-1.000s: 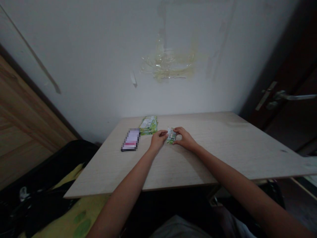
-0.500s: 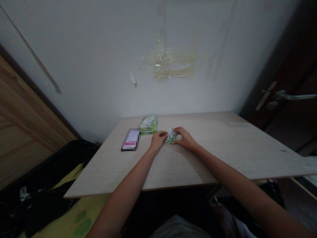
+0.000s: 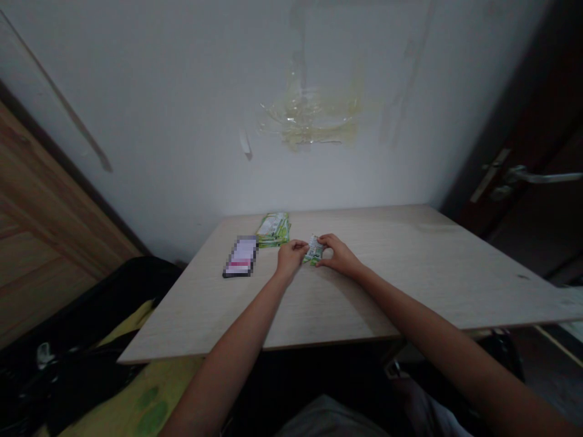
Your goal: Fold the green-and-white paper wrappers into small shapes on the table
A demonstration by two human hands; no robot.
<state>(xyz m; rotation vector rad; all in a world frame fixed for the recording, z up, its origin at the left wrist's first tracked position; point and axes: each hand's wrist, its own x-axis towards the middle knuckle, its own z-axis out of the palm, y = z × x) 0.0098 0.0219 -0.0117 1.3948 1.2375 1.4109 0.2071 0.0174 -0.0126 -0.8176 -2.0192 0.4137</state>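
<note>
Between my hands is a small green and white printed packet (image 3: 314, 251), low over the table or resting on it; I cannot tell which. My left hand (image 3: 289, 255) pinches its left edge with thumb and fingers together. On the other side, my right hand (image 3: 339, 254) grips the right edge, thumb at the lower corner and fingers at the upper one. A stack of similar green and white packets (image 3: 274, 229) lies just beyond my left hand, near the wall.
A phone (image 3: 241, 256), its lit screen blurred out, lies left of my hands on the pale wooden table (image 3: 401, 273). The wall (image 3: 182, 121) rises behind the table. A dark door with a metal handle (image 3: 546, 176) stands at the right.
Hardly anything differs. The packet and the fingers of my right hand have shifted very slightly to the left.
</note>
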